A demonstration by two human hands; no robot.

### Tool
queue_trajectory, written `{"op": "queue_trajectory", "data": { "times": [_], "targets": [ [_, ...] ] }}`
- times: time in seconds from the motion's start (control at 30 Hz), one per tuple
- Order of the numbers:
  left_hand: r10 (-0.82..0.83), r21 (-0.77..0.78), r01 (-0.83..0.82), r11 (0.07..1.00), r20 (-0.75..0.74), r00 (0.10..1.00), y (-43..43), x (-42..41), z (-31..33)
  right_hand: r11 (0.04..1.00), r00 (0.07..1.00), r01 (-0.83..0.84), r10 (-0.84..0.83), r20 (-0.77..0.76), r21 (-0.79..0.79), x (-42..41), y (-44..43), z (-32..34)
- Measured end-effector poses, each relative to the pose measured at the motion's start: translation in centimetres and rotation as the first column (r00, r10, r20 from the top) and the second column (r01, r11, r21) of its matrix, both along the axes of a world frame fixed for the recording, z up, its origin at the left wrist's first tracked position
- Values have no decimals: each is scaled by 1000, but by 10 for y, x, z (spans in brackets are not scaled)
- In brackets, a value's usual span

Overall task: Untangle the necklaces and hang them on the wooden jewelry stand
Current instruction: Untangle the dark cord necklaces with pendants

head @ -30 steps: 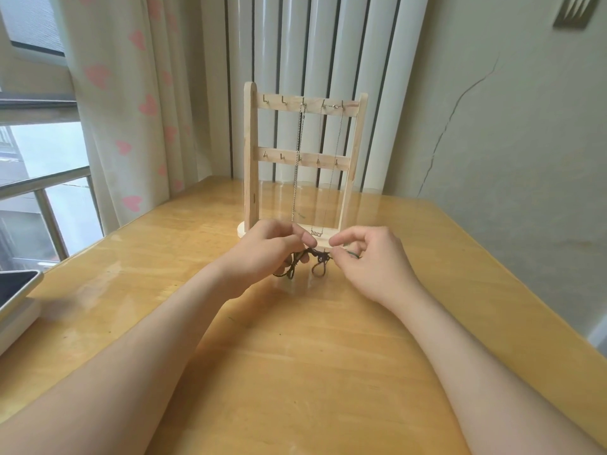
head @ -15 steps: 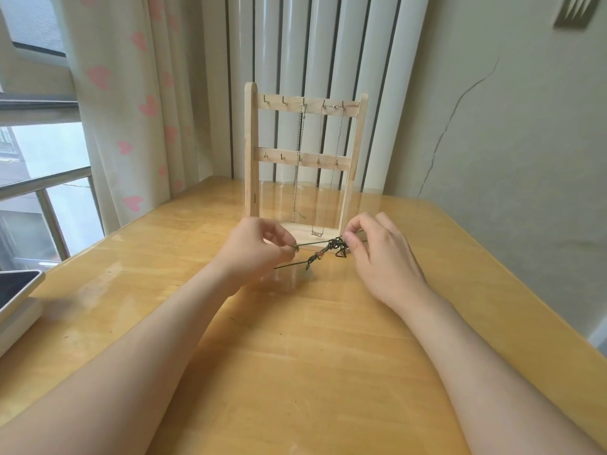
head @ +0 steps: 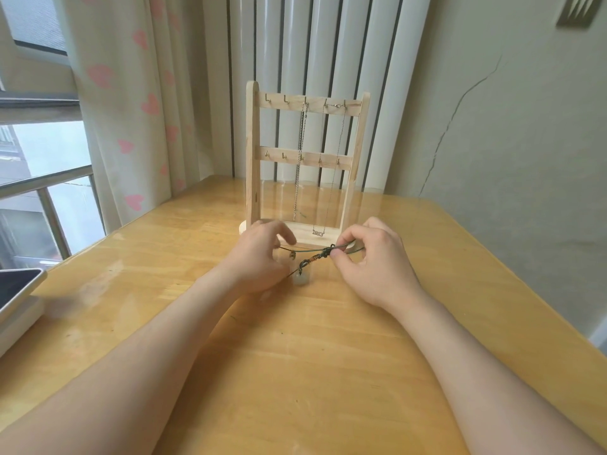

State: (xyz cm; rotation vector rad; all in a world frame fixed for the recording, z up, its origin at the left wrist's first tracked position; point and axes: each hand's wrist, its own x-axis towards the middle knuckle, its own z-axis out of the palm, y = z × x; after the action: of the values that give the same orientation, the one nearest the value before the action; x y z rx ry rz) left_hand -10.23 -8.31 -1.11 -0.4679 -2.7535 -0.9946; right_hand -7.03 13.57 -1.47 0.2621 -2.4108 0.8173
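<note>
A wooden jewelry stand (head: pixel 252 152) with two hook rails stands on the table (head: pixel 295 372). Two thin chain necklaces hang from its top rail; one chain (head: pixel 300 159) drops from a middle hook, the other (head: pixel 335 178) ends in a small bar pendant near the base. In front of the stand, a dark green cord necklace (head: pixel 323 254) with a knot and a pale round pendant (head: pixel 300 278) stretches between my hands. My left hand (head: pixel 262 254) pinches the cord's left end. My right hand (head: pixel 371 257) pinches the cord by the knot.
A tablet on a white box (head: pixel 16 297) sits at the table's left edge. Curtains (head: pixel 131 93) and a window are behind on the left, a cracked wall (head: pixel 492 126) on the right.
My hands have pulled apart, stretching the dark cord out between them. The bunched tangle has opened, and the pale pendant now shows below the cord.
</note>
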Motion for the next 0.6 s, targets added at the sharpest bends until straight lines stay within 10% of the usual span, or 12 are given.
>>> {"op": "queue_trajectory", "data": {
  "times": [0.4, 0.6],
  "targets": [
    [-21, -243, 5, 970, -66, 998, 7, 4, -5, 1000, 996, 14, -14, 87, -5, -2, 1, 1],
    [-100, -18, 101, 995, 74, 992, 4, -3, -2, 996, 986, 80, -86, 144, 41, -4, 6, -3]
  ]
}}
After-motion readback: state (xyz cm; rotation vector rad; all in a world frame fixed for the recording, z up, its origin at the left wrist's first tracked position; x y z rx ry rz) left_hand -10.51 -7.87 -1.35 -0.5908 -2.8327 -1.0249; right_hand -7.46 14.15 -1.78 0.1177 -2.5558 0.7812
